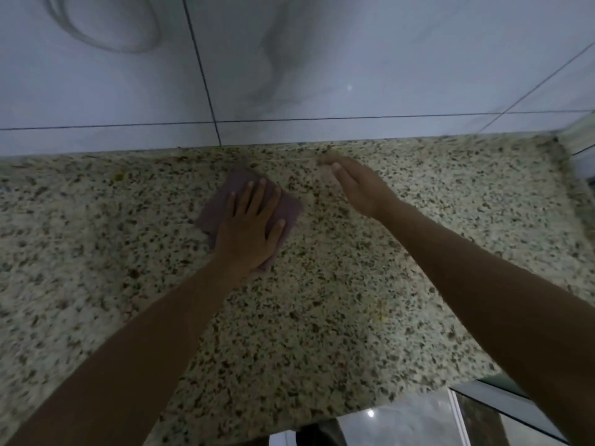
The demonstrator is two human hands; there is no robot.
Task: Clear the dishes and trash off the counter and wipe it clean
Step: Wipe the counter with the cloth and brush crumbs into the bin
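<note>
A folded mauve cloth [289, 209] lies flat on the speckled granite counter [354, 300], toward the back near the wall. My left hand [249, 226] presses down on it, palm flat and fingers spread. My right hand [357, 183] hovers just right of the cloth, edge-on with fingers straight and together, holding nothing; its fingertips are blurred near the back of the counter. A small yellowish speck [119, 177] sits left of the cloth, and another yellowish speck [381, 314] lies nearer the front.
A white tiled wall [289, 75] with dark grout lines rises behind the counter. The counter ends at the right at a pale frame [582, 140]. Glossy floor tiles [402, 426] show past the front edge at lower right.
</note>
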